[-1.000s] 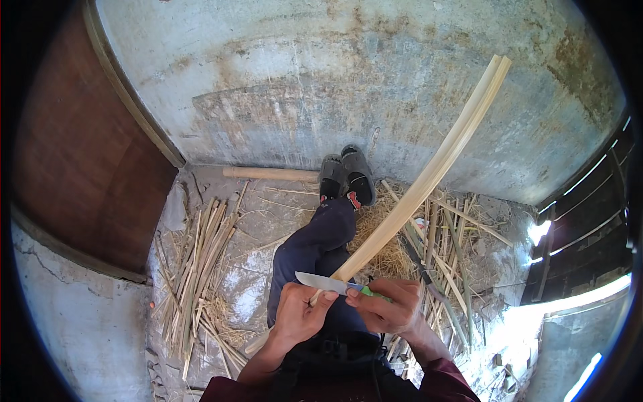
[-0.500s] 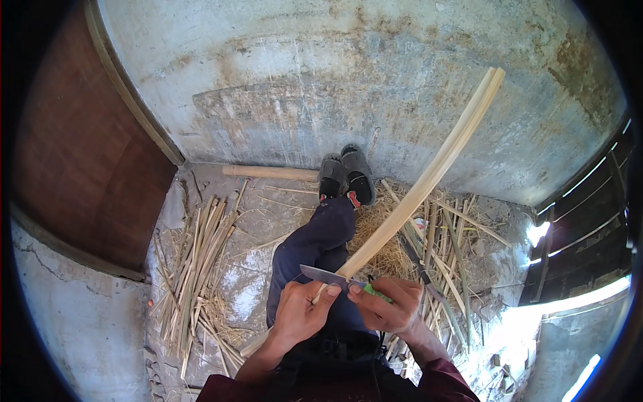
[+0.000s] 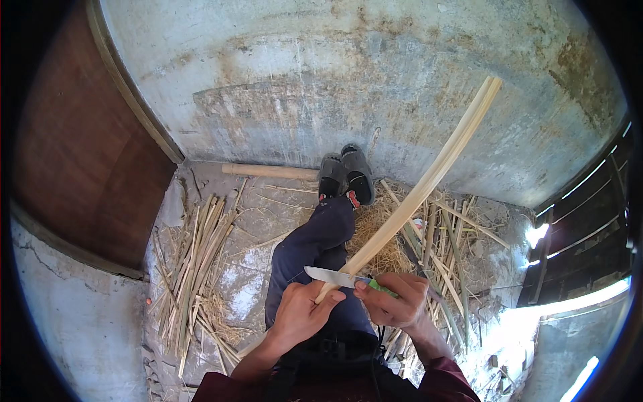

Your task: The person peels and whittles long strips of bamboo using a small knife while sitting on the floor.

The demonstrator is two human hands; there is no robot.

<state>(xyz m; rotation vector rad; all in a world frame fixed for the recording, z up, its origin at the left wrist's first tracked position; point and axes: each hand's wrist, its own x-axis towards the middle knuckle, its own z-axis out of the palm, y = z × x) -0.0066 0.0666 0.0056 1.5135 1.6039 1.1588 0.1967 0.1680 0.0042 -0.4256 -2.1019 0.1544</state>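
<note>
A long pale split-bamboo strip (image 3: 429, 182) slants from my lap up to the right in front of the wall. Its near end is gripped in my left hand (image 3: 299, 313), with the thumb lying along it. My right hand (image 3: 396, 301) is closed around the green handle of a knife (image 3: 328, 275). The blade lies across the strip just beyond my left thumb, its tip pointing left. Whether the edge bites into the bamboo I cannot tell. Both hands are over my legs (image 3: 301, 251), in dark trousers.
Cut strips (image 3: 194, 268) are heaped on the floor at left, with more strips (image 3: 455, 261) at right beside a pile of shavings (image 3: 378, 238). A bamboo pole (image 3: 268, 172) lies along the wall (image 3: 301, 87), near my shoes (image 3: 358, 175). A brown door panel (image 3: 87, 154) stands at left.
The knife and my right hand have shifted slightly right, and the blade looks brighter. The strip's far end has dropped a little toward me, with more of its near end showing beside my left thumb.
</note>
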